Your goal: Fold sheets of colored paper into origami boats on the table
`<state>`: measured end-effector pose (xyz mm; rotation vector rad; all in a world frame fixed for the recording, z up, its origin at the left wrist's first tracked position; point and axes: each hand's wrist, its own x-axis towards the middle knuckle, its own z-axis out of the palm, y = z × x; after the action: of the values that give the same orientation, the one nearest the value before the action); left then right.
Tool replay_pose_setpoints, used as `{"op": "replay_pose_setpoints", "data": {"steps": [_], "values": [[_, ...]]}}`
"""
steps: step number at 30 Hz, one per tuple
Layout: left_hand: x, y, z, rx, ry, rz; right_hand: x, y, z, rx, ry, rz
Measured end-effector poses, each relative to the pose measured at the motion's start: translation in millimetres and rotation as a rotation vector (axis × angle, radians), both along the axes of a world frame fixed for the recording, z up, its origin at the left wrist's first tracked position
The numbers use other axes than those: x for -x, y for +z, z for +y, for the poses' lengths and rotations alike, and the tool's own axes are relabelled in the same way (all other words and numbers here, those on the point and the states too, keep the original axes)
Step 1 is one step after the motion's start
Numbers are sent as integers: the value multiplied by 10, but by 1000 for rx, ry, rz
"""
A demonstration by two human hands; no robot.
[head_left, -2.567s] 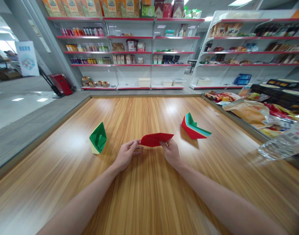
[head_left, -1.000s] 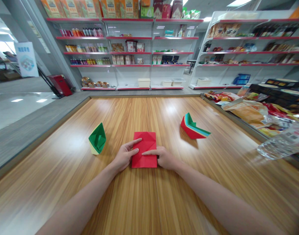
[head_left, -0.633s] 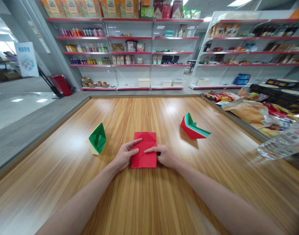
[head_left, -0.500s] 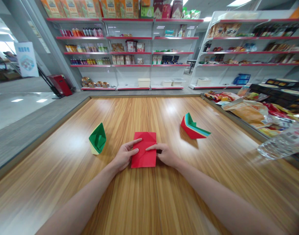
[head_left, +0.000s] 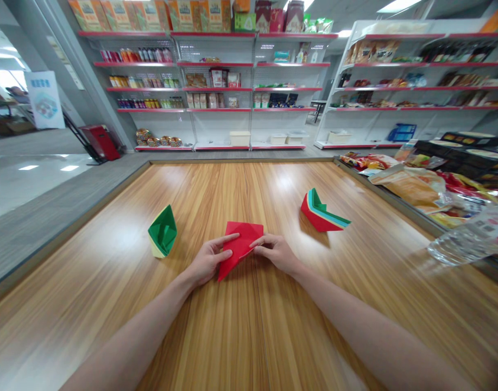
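A red sheet of paper (head_left: pixel 243 239) lies between my hands at the middle of the wooden table, its lower right corner folded up so the bottom edge runs slanted. My left hand (head_left: pixel 210 258) grips the paper's left side, with the thumb and a finger on top. At the right edge my right hand (head_left: pixel 275 251) pinches the folded part between thumb and fingers. A green and pale yellow folded paper boat (head_left: pixel 163 232) sits to the left of my hands. To the right is a second paper boat (head_left: pixel 322 213), layered in red, yellow, blue and green.
The wooden table (head_left: pixel 208 187) has a raised dark rim. Along its right side are snack packets (head_left: pixel 415 184), black boxes (head_left: pixel 468 155) and a clear plastic bottle (head_left: pixel 464 239) lying down. Stocked shelves (head_left: pixel 216 87) stand behind the table.
The paper's lower right corner has been folded up, turning the rectangle into a slanted shape. My right hand has shifted slightly, its thumb now showing against the fold. Both boats stay put.
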<state>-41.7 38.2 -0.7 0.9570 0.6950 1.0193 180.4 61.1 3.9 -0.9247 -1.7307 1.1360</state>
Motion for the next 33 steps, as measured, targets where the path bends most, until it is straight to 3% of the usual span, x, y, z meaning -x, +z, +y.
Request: {"op": "replay_pose_setpoints", "data": {"steps": [13, 20, 25, 33], "values": [[2, 50, -61, 40, -168, -14, 13, -40, 30, 128, -90, 77], [-69, 154, -124, -73, -92, 115, 33, -83, 34, 134, -107, 126], [-67, 115, -99, -76, -75, 161, 60, -78, 21, 164, -60, 233], [-60, 66, -66, -79, -62, 184, 70, -154, 76, 149, -176, 214]]}}
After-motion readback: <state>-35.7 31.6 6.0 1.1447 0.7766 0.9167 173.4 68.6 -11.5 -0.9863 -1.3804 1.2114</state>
